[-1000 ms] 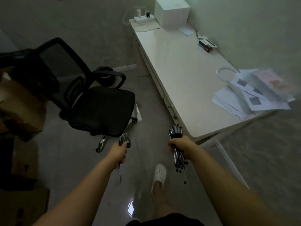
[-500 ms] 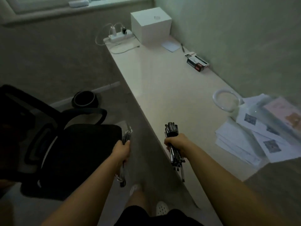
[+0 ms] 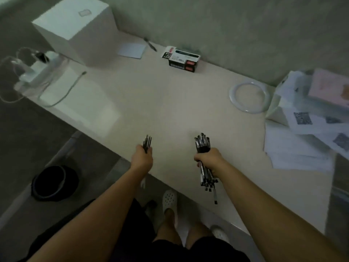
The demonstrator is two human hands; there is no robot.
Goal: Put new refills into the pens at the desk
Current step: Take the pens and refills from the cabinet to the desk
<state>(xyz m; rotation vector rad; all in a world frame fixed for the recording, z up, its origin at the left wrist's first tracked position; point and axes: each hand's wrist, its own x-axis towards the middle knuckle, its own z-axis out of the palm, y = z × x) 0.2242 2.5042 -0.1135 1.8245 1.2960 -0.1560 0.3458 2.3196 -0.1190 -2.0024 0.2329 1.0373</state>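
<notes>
The right hand (image 3: 208, 159) has its grip clamped round a thick bundle of pens (image 3: 204, 161), some hanging loose below the fist, and these may slide out over the desk (image 3: 160, 103) edge. The left hand (image 3: 142, 157) grips thin refills (image 3: 147, 143), likely to scatter if dropped. Beyond both grips, the small carton (image 3: 182, 59) sits well clear.

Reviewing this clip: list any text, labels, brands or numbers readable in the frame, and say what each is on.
Nothing reads clearly.
Small box by the wall: print on its white and dark faces, too blurred to read.
Papers at the right: dark square codes and fine print, unreadable.
White box: a faint mark on top, illegible.
Pens in the right hand: no legible print.
</notes>
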